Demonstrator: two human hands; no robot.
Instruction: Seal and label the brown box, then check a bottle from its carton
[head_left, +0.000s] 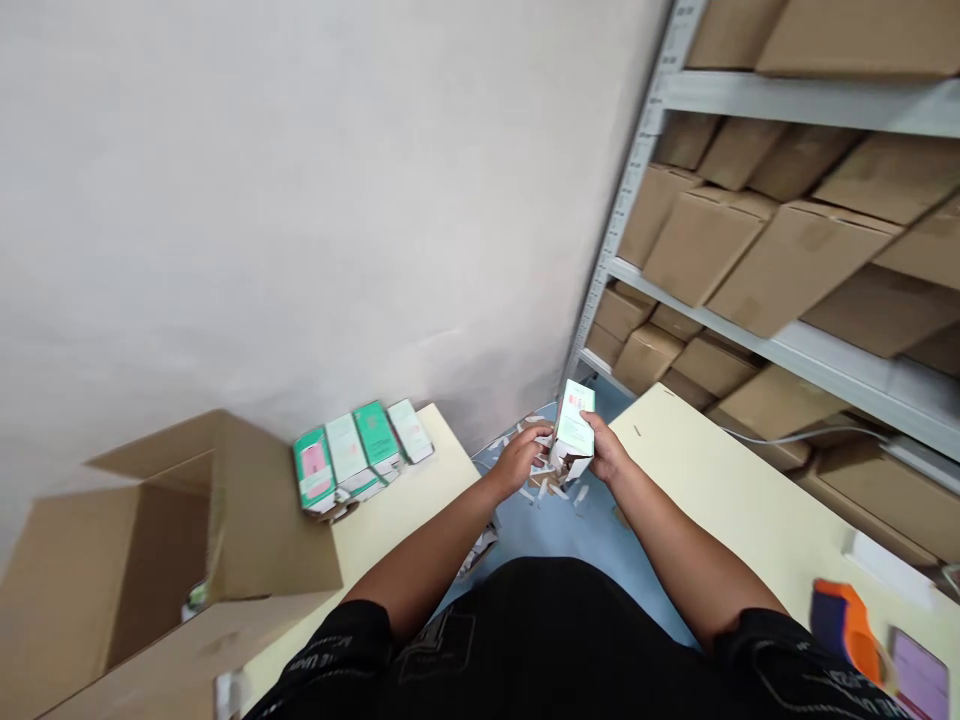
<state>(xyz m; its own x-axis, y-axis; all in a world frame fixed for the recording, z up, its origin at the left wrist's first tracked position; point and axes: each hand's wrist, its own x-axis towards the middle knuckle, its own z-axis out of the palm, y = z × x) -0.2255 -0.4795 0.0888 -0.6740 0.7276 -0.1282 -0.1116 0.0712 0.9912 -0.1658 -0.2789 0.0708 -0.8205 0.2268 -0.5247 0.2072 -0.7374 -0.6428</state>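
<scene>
Wearing a shirt (570,640), clasping the box (575,420) in the right hand (609,450), half-curling the left hand (521,462) beside it, perhaps touching; ideally squeezing lightly.

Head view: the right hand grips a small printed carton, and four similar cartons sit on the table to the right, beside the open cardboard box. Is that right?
Not quite: the head view shows the four similar cartons on the table to the left. They are beside the open cardboard box, and the right hand does grip a small printed carton.
</scene>
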